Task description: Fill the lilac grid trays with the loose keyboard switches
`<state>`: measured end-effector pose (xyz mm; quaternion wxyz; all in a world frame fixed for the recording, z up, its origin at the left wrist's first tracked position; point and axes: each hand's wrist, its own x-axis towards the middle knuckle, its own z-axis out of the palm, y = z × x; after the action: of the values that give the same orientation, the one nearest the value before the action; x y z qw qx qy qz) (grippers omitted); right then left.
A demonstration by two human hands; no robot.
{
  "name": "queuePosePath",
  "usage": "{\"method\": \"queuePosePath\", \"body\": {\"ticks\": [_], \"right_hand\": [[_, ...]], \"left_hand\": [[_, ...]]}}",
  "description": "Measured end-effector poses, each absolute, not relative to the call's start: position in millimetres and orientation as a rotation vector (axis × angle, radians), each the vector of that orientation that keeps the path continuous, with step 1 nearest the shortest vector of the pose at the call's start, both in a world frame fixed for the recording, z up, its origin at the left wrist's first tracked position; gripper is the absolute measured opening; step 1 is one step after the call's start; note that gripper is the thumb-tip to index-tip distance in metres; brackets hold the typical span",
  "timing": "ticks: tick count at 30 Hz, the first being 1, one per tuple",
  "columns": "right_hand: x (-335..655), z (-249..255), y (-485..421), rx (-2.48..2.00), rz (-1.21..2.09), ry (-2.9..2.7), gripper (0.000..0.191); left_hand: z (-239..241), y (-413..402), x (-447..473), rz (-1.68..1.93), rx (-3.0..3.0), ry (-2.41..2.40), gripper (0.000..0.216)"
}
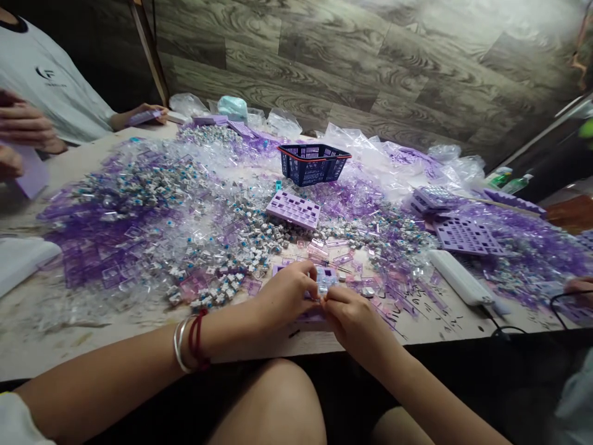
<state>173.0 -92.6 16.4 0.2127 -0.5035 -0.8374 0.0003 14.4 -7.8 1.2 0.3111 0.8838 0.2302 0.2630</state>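
Nearest panel (330, 271) partly hidden, co-worker (58, 93) cut off

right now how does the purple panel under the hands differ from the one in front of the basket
The near panel is largely covered by the left hand and right hand; the far panel, in front of the basket, shows nearly whole. The near panel is close to the table's front edge; the far panel lies farther back amid small parts. Both are purple with dark openings.
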Motion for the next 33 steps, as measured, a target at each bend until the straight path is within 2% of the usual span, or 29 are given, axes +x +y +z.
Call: {"method": "queuePosePath", "body": {"ticks": [9, 12, 13, 15, 17, 20, 24, 33], "right_hand": [[166.9, 23.8, -93.1, -1.453, -0.052, -2.469, 0.023], [165.2, 30.9, -94.7, -1.551, -0.148, -2.446, 0.016], [163.5, 33.7, -94.7, -1.578, -0.203, -2.424, 0.015], [157.4, 38.7, -92.8, -1.593, -0.285, -2.350, 0.014], [147.3, 41.9, -87.5, -1.554, -0.275, -2.293, 0.015], [127.3, 41.5, -73.5, -1.493, -0.184, -2.276, 0.013], [101.8, 35.3, -50.7, -1.515, -0.150, -2.349, 0.014], [73.6, 26.6, -18.7, -1.705, -0.052, -2.372, 0.018]], "left_hand": [[-3.9, -2.9, 11.9, 0.714, 2.363, 0.542, 0.013], [8.8, 10.0, 3.7, 0.631, 2.369, 0.364, 0.004], [16.2, 16.0, -1.2, 0.598, 2.370, 0.340, 0.009], [33.2, 28.8, -14.1, 0.588, 2.393, 0.464, 0.020], [48.8, 40.5, -29.1, 0.536, 2.468, 0.776, 0.018], [62.2, 50.4, -46.4, 0.141, 2.560, 1.108, 0.009], [64.3, 45.4, -49.0, -0.196, 2.610, 1.308, 0.019], [61.4, 43.4, -45.4, -0.310, 2.645, 1.303, 0.017]]}}
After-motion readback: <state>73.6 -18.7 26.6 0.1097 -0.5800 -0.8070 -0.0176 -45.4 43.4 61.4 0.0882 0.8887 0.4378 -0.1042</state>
